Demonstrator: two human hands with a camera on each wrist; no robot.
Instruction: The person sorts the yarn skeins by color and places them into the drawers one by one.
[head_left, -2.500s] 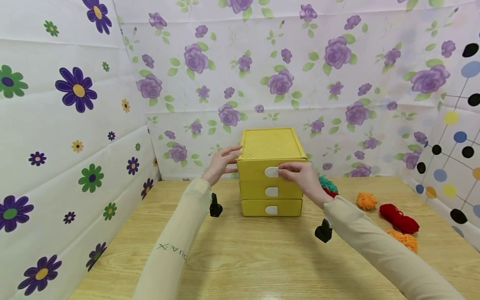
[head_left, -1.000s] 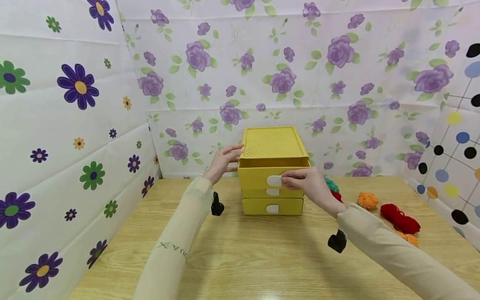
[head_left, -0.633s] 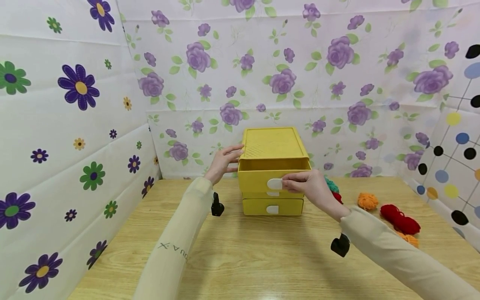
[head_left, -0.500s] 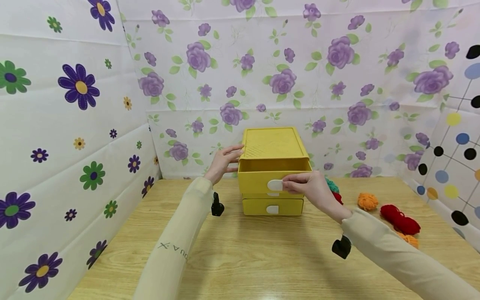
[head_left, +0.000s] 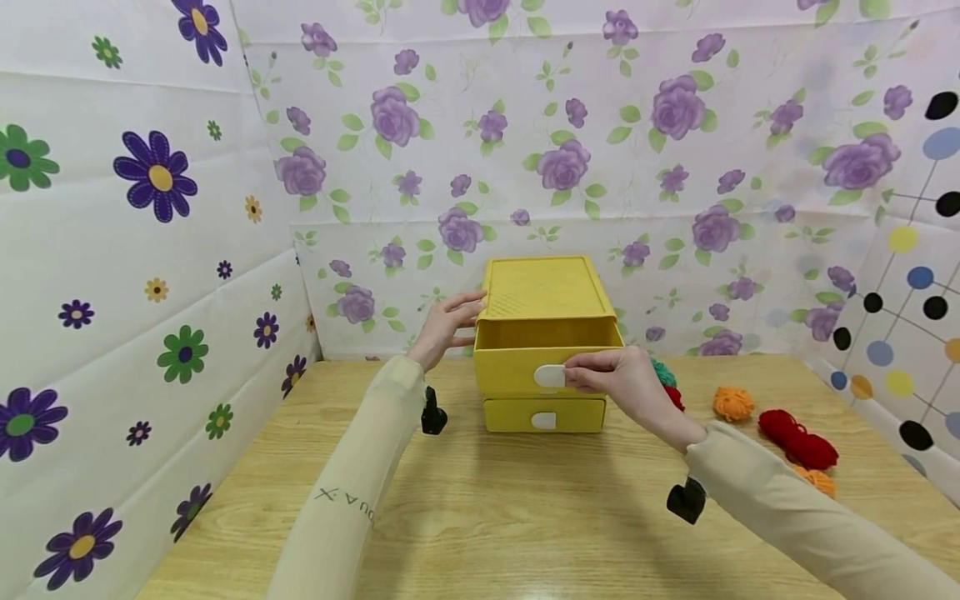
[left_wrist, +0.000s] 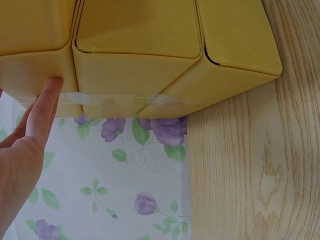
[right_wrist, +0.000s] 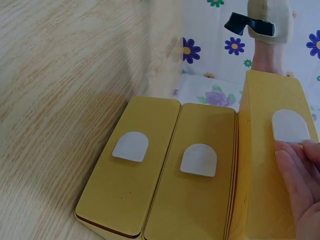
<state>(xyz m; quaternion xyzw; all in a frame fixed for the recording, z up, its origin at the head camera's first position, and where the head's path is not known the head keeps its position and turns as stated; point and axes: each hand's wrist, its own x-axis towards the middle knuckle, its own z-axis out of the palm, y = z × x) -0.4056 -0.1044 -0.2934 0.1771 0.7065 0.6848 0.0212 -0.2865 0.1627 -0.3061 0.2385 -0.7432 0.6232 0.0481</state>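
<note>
A yellow three-drawer cabinet [head_left: 547, 287] stands against the back wall, its top drawer [head_left: 517, 373] pulled partway out and the two lower drawers closed. My right hand [head_left: 630, 379] pinches the white handle [head_left: 549, 376] of that top drawer between thumb and fingers; the same handle [right_wrist: 291, 126] shows in the right wrist view. At the cabinet's left side my left hand [head_left: 442, 327] rests with straight, spread fingers against the wall of the upper part; in the left wrist view a fingertip [left_wrist: 56, 85] touches the yellow side. The visible part of the drawer's inside is bare yellow.
Right of the cabinet lie a teal yarn bundle [head_left: 663, 372] and a red one [head_left: 673, 395], partly behind my right hand. Farther right are an orange yarn ball [head_left: 732, 403], a red skein [head_left: 798, 439] and another orange bundle [head_left: 816, 480]. Flowered sheets surround the wooden table [head_left: 487, 517].
My right hand has drawn the top drawer out toward me, from closed to partway open, keeping its pinch on the handle. The left hand has stayed at the cabinet's left side.
</note>
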